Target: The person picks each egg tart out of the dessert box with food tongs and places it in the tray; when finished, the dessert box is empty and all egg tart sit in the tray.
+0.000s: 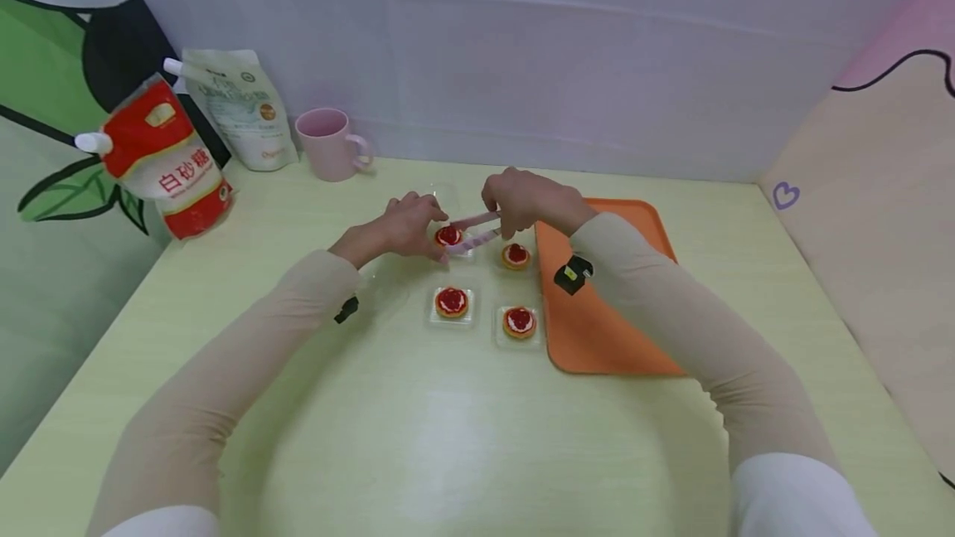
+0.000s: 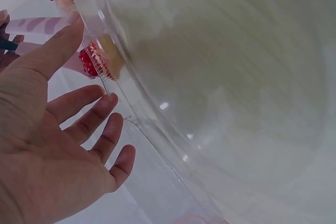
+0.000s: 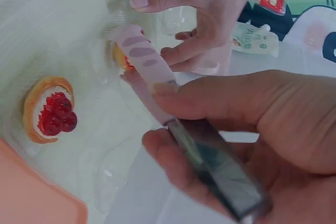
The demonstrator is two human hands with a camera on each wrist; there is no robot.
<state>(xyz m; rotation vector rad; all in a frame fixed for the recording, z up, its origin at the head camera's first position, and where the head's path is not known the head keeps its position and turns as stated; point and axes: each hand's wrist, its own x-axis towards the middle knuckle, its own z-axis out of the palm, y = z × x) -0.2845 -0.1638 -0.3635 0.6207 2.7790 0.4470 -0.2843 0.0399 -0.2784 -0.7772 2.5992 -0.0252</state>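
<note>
Now the right hand [image 1: 525, 199] is grasping tongs [image 3: 144, 53], pink along the arms, dark at the handle! Their tips are straddling a red-topped tart [image 1: 448, 236], which is sitting in a clear plastic container [image 3: 100, 59], far left among the four; whether they're touching it, I can't tell. The left hand [image 1: 409, 226] is spreading its fingers loosely, released, right at that container's edge. Three more tarts [image 1: 451, 302] are resting nearby on the bench [image 1: 448, 437]. An orange tray [image 1: 589, 321] is lying just to the right, while at back left a pink mug [image 1: 326, 147] is standing beside a white pouch [image 1: 246, 106] and a red sugar pouch [image 1: 172, 172].
</note>
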